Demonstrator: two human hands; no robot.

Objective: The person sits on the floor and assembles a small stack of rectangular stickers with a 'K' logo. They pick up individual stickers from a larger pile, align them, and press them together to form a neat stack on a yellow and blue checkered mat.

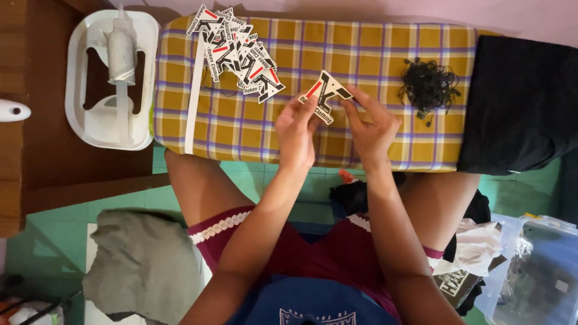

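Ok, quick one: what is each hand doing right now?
Left hand: closed on the lower left edge of the paper tag.
Right hand: fingers pinching the same paper tag at its right side.

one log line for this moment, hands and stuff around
left hand + right hand: both pinch one card tag | tag pile far left on checked board | black string heap right

Green tiled floor [253, 174], pink wall [421, 9]

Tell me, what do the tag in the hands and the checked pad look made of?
The tag, pinched by the left hand and right hand, looks like stiff printed card: flat, sharp-cut edges. The checked pad looks like woven cotton cloth, matte, probably over padding.
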